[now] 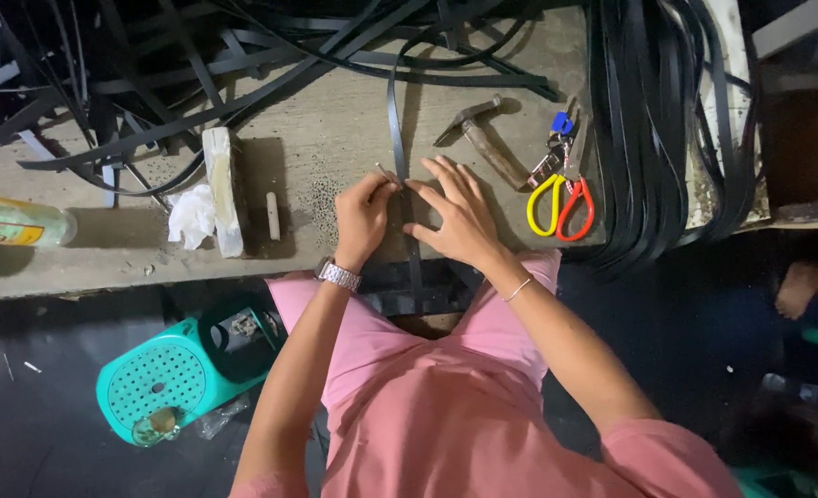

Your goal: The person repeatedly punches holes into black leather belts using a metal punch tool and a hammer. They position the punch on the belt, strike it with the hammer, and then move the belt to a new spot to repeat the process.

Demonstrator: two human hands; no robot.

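Black strap (pixel 398 138), a long flat glossy band, runs from the far tangle of straps straight toward the person and passes between both hands on a worn wooden workbench (pixel 335 129). At far left lies a clear plastic bottle (pixel 17 221), then crumpled white paper (pixel 191 214) against a pale rectangular block (pixel 221 189). The left hand (pixel 363 217), with a metal watch on its wrist, is curled, fingertips pinching something small at the strap's left edge; what it is cannot be told. The right hand (pixel 459 217) lies open, fingers spread flat, pressing on the strap. Just right rest a wooden-handled hammer (pixel 483 138) and scissors (pixel 561 198) with yellow and red handles.
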